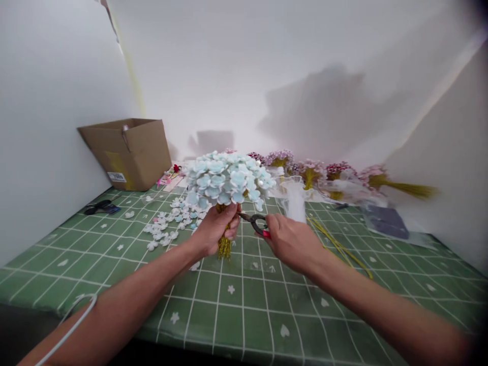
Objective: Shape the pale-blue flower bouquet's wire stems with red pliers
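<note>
Fingers of left hand [215, 230] wrapped round blue flower bunch [229, 179] stems, right hand [293, 243] clenching pliers [252, 220]; tips so close may nip skin.

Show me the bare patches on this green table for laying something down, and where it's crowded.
Bare: the tablecloth between both forearms, and its left side between the black object and the near edge. Crowded: loose flower heads beside the left hand holding the blue bouquet, yellow stems beside the right hand with the cutters, pink bouquets along the wall.
</note>
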Demonstrator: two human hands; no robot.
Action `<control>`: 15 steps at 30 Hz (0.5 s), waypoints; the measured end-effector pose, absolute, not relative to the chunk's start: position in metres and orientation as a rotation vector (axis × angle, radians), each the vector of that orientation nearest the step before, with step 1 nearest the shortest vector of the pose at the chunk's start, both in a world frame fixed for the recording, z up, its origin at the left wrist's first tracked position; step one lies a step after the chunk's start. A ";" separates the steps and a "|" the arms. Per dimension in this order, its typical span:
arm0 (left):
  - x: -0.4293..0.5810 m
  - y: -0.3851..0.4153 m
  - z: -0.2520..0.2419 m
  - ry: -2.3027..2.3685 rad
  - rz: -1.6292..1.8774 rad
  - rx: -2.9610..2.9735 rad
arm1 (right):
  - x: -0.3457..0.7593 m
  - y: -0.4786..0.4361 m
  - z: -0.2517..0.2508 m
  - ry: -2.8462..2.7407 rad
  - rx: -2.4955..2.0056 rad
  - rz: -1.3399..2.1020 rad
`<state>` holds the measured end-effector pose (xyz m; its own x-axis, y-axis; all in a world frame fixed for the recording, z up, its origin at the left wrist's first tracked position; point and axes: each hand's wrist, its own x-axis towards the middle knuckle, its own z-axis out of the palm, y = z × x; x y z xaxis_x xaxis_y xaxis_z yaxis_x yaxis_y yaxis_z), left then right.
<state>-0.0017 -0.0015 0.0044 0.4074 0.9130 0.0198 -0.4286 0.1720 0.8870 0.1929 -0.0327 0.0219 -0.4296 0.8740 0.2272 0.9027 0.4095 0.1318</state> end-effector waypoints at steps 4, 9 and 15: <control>0.000 -0.001 0.003 0.653 0.983 0.959 | 0.205 -0.020 0.028 -2.634 -1.455 -0.855; -0.005 0.002 0.003 0.590 0.974 0.957 | 0.197 -0.028 0.029 -2.542 -1.543 -0.045; -0.009 0.004 0.002 0.531 1.027 1.034 | 0.189 -0.049 0.019 -1.623 -1.097 1.923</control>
<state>-0.0086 0.0038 0.0022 0.4554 0.8857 0.0904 -0.4387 0.1348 0.8885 0.1892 -0.0486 0.0191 -0.6155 0.7247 -0.3098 0.1836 -0.2505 -0.9506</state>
